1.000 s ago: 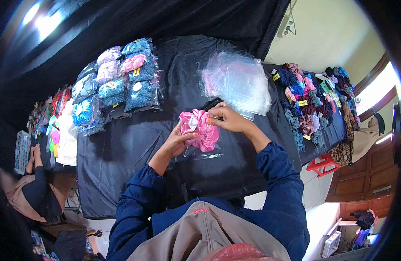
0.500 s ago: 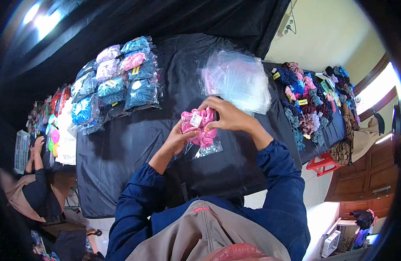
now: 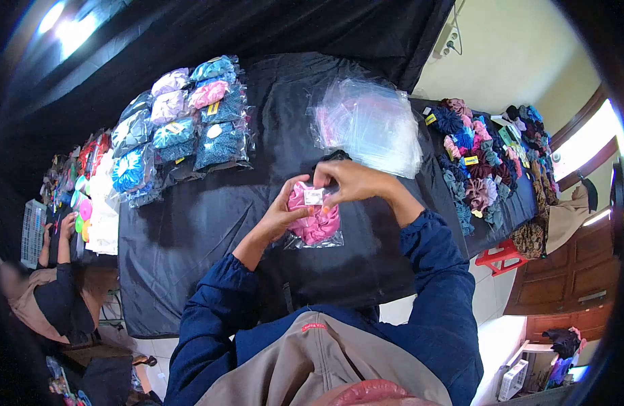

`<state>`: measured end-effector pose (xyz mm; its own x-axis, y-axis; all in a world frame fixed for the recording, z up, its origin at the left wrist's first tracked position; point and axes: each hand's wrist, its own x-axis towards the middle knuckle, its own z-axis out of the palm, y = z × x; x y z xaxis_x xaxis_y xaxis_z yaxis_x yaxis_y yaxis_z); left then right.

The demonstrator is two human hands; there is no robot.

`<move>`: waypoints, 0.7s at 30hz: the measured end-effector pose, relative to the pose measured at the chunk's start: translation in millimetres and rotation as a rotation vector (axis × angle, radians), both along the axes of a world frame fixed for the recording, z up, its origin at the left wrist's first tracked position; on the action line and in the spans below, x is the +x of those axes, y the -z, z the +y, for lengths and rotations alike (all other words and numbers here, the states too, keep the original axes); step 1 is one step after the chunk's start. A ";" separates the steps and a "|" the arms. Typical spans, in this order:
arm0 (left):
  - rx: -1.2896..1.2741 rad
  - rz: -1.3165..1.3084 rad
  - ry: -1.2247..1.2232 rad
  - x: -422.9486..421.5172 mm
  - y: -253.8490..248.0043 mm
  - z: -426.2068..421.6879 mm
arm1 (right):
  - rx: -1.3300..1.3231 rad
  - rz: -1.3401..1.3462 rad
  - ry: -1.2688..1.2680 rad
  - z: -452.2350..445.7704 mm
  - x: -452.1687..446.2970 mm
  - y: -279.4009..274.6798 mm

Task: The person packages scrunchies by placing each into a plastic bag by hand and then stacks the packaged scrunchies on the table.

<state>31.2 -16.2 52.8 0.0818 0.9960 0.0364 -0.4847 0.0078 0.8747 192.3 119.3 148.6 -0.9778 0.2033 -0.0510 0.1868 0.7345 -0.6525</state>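
Observation:
Between my hands, over the black-covered table (image 3: 190, 277), is a pink scrunchie (image 3: 316, 227) with a white tag (image 3: 313, 197) on its upper part. Clear plastic shows around its lower edge. My left hand (image 3: 281, 215) grips the scrunchie from the left, thumb on its front. My right hand (image 3: 352, 184) is curled over its upper right side, thumb and fingers pinched on it. A black item (image 3: 336, 155) lies just behind my right hand, partly hidden by it.
Bagged scrunchies (image 3: 173, 132) stand in rows at the back left. A pile of clear plastic bags (image 3: 376, 128) lies at the back centre. Loose scrunchies (image 3: 477, 162) cover the right side. At the far left sits another person (image 3: 55, 291) near a grey basket (image 3: 33, 233).
The pink scrunchie has become more compact, with plastic around its lower part and its tag facing up. My hands have shifted around it. The other person's hands have moved apart.

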 end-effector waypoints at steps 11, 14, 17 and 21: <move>0.080 0.023 0.061 2.1 -2.0 -1.0 | -0.048 -0.188 -0.198 -8.1 -16.3 16.5; 0.042 0.037 0.088 -0.1 -2.1 -2.0 | -0.206 -0.182 -0.114 -6.4 -10.4 17.0; -0.041 0.027 0.122 -7.0 3.1 -1.6 | -0.308 -0.153 -0.019 3.2 0.2 16.0; -0.119 0.235 0.326 -11.5 -4.2 -5.1 | -0.385 -0.103 0.171 -3.4 9.3 -11.5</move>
